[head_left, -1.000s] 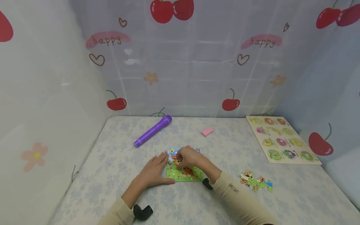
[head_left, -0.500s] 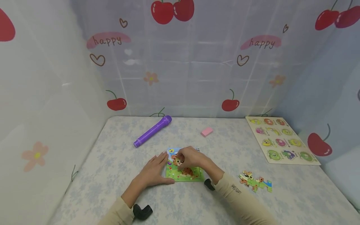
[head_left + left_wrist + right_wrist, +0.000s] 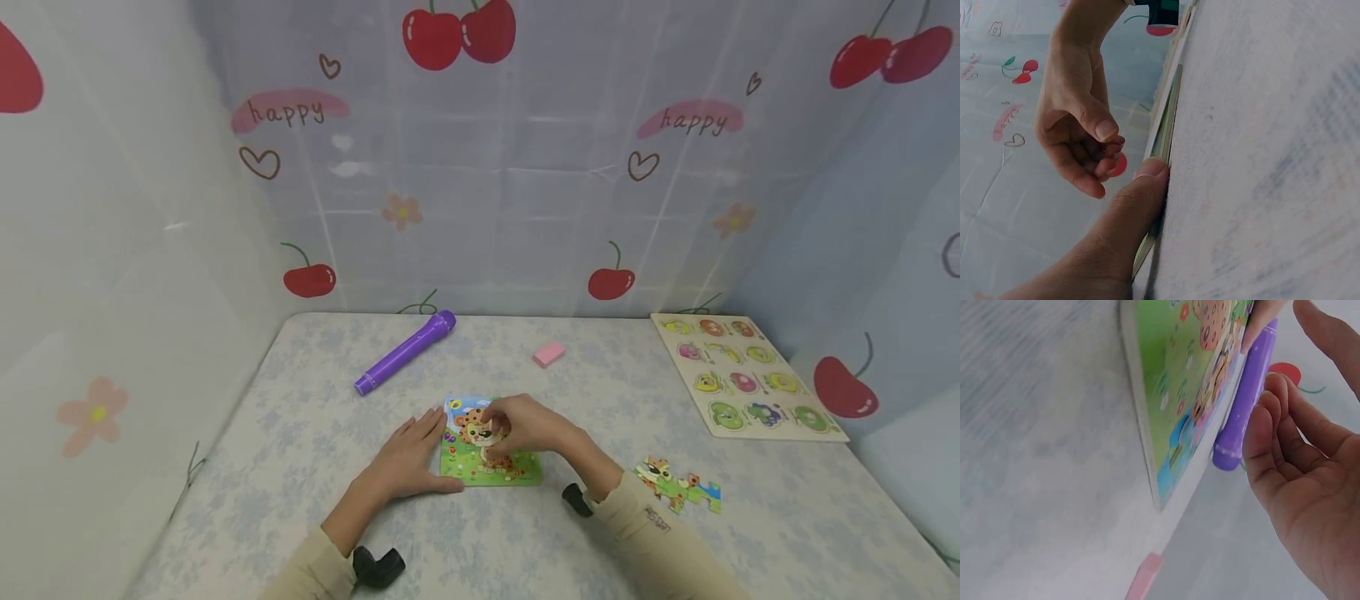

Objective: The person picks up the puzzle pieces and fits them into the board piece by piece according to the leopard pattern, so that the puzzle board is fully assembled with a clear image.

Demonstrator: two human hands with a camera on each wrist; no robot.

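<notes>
A square picture puzzle with a spotted cartoon leopard on green grass lies flat on the table. My left hand rests along its left side with fingers straight, and the left thumb touches the near edge of the board. Over the right half of the picture hovers my right hand. Seen from the left wrist, the right hand is raised off the board, its fingers loosely bent and nothing between them. The right wrist view shows the right hand's thumb spread apart from its bent fingers. Part of the leopard is hidden behind this hand.
Several joined puzzle pieces lie to the right, by the right sleeve. A purple toy microphone and a pink eraser-like block are farther back. A wooden fruit board sits at the far right, and a printed curtain surrounds the table.
My right hand has shifted right across the puzzle, uncovering more of the leopard's face. My left hand stays at the left side.
</notes>
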